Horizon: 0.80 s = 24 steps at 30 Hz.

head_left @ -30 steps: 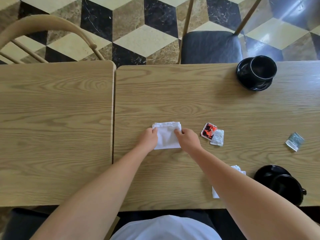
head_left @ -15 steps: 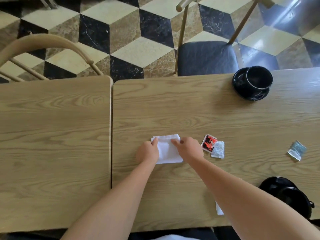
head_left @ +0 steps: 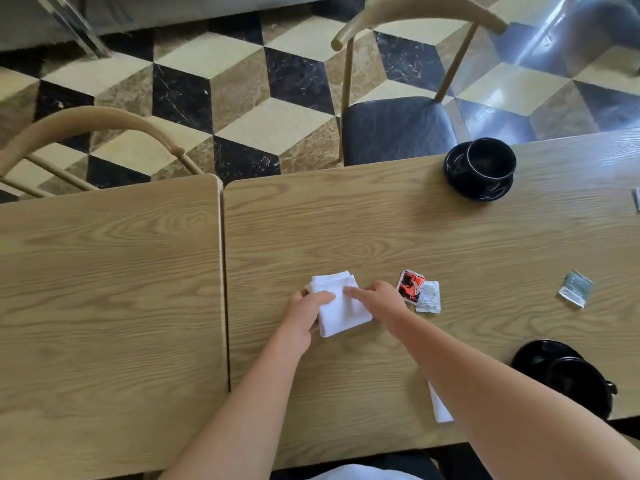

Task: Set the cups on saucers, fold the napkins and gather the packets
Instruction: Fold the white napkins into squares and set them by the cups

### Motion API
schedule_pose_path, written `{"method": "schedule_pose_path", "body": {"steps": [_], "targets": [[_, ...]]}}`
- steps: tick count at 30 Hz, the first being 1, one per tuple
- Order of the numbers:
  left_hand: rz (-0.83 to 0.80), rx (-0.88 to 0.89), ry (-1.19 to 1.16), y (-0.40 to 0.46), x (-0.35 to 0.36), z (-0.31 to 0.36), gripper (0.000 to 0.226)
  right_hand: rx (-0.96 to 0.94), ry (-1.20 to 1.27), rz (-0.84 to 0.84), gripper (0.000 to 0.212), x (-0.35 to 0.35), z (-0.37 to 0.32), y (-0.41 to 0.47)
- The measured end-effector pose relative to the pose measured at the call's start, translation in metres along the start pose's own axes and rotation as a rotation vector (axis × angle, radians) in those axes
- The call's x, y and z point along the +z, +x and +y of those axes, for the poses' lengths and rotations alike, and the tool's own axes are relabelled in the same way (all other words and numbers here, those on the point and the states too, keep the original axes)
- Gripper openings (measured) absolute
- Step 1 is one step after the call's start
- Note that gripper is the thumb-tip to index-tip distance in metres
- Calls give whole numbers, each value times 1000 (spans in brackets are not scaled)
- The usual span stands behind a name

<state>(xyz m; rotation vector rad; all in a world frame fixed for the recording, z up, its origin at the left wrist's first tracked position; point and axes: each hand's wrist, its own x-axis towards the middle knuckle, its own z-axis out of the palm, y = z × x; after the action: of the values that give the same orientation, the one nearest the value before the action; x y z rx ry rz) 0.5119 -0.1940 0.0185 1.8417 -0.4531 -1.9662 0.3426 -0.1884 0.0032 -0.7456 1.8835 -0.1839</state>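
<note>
Hands work on the soft white napkin (head_left: 341, 306) in the middle of the wooden counter (head_left: 363, 237): the left hand (head_left: 304, 315) curls its fingers over the near-left edge to keep it from sliding, while the right hand (head_left: 379, 301) presses one straight finger on top, likely flattening the fold. Two crinkly packets (head_left: 419, 291) lie just beside it, and shiny black cups (head_left: 490, 161) sit on saucers (head_left: 460, 174) well apart.

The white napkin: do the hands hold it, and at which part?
Yes. The left hand grips the folded napkin at its left edge; the right hand rests its fingers on the napkin's top, near the right side.
</note>
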Motion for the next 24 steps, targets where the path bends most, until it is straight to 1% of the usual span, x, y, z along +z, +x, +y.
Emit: {"method": "schedule_pose_path", "body": {"steps": [2, 4, 6, 8, 11, 13, 14, 16, 18, 21, 24], "targets": [[-128, 39, -93, -10, 3, 12, 38, -19, 112, 0, 58, -10, 1, -10], [-238, 85, -81, -21, 10, 23, 44, -43, 249, 6, 72, -19, -1, -24], [-337, 160, -56, -30, 17, 32, 40, -88, 359, 16, 76, -30, -6, -40], [-390, 218, -41, -40, 23, 39, 35, -144, 414, 60, 73, -43, -12, -57], [-427, 277, -11, -60, 32, 47, 29, -244, 407, 121, 64, -64, -20, -85], [-448, 313, 56, -72, 43, 53, 31, -282, 396, 189, 52, -77, -23, -103], [-454, 328, 74, -78, 49, 55, 33, -289, 390, 232, 50, -83, -24, -110], [-427, 350, 49, -90, 64, 59, 34, -313, 366, 325, 51, -93, -26, -118], [-320, 374, 26, -99, 79, 62, 32, -327, 361, 417, 51, -99, -25, -123], [-132, 443, 72, -105, 96, 62, 41, -329, 352, 508, 51, -106, -21, -128], [40, 530, 164, -106, 108, 60, 57, -342, 375, 549, 52, -110, -16, -127]]}}
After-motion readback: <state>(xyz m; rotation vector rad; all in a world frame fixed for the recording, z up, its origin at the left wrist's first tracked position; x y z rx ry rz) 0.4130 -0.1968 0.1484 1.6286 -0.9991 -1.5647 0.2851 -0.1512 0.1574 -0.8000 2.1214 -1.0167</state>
